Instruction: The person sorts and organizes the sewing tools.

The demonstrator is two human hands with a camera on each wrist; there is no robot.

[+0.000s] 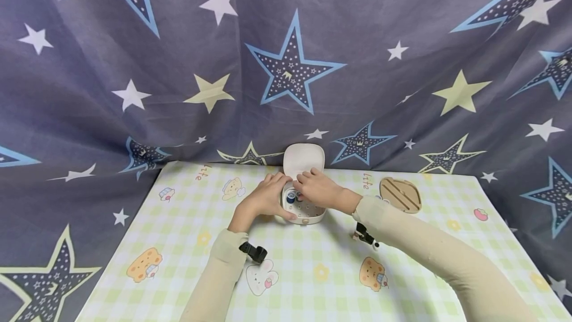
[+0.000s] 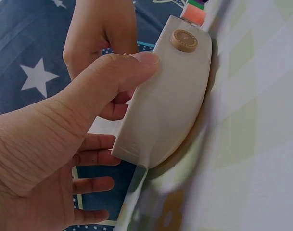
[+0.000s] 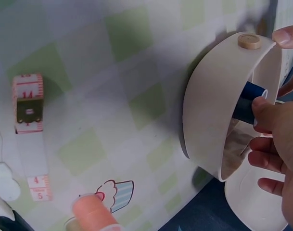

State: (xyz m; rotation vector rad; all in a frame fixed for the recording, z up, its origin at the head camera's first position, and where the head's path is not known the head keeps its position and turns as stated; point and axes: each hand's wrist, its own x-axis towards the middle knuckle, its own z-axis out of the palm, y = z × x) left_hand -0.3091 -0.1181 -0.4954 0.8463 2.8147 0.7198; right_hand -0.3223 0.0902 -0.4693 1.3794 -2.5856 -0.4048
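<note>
A white sewing box (image 1: 305, 221) with a round tan button on its front (image 2: 184, 41) stands at the back of the table, its lid (image 1: 304, 157) raised. My left hand (image 1: 266, 198) grips the box at its left side, thumb (image 2: 139, 62) on the front rim and other fingers around the far side. Inside the box are dark blue thread spools (image 1: 291, 197), upright near the left wall. My right hand (image 1: 318, 190) reaches in from the right and pinches a dark thread spool (image 3: 243, 110), thumb against its side. The right fingertips are partly hidden in the head view.
Right of the box lies a brown divided tray (image 1: 399, 195). In the right wrist view a rolled tape measure (image 3: 29, 91), an orange thread spool (image 3: 94, 211) and a dark-tipped handle (image 3: 14, 222) lie on the checked cloth. A star-patterned curtain (image 1: 268, 128) hangs right behind the table.
</note>
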